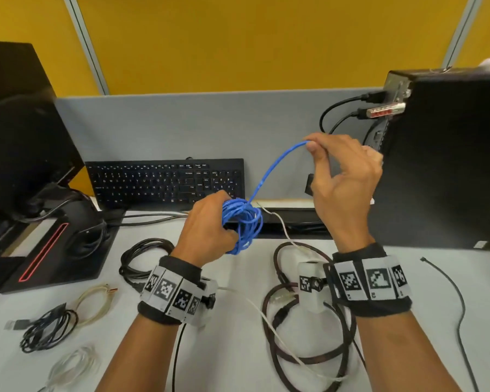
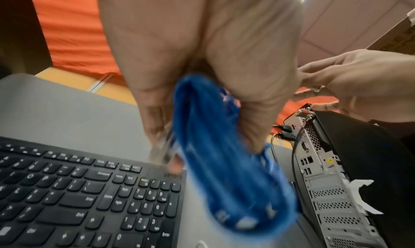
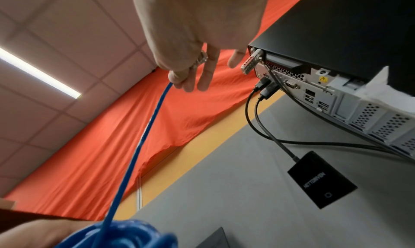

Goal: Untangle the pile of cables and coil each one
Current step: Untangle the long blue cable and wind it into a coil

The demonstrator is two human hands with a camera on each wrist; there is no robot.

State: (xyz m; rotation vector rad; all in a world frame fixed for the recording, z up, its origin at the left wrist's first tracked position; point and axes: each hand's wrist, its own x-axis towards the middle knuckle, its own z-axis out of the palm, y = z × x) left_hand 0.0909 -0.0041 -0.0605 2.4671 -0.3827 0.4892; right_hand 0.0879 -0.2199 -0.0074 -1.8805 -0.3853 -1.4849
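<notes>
My left hand (image 1: 210, 227) grips a coiled bundle of blue cable (image 1: 242, 224) above the desk; the left wrist view shows the blurred blue coil (image 2: 224, 163) hanging between thumb and fingers. A free length of the blue cable (image 1: 272, 168) rises to my right hand (image 1: 343, 176), which pinches its end between thumb and forefinger, other fingers spread. In the right wrist view the blue strand (image 3: 143, 140) runs from the pinching fingers (image 3: 179, 78) down to the coil (image 3: 121, 234). A dark brown cable (image 1: 309, 349) and a white cable (image 1: 277, 338) lie looped on the desk below.
A black keyboard (image 1: 164, 182) leans at the back, a computer tower (image 1: 441, 154) stands right with plugged cables. Coiled cables lie left: black (image 1: 145, 258), black USB (image 1: 46, 326), beige (image 1: 94, 304), clear (image 1: 74, 366). A monitor base (image 1: 57, 250) sits left. A loose black cable (image 1: 458, 312) lies right.
</notes>
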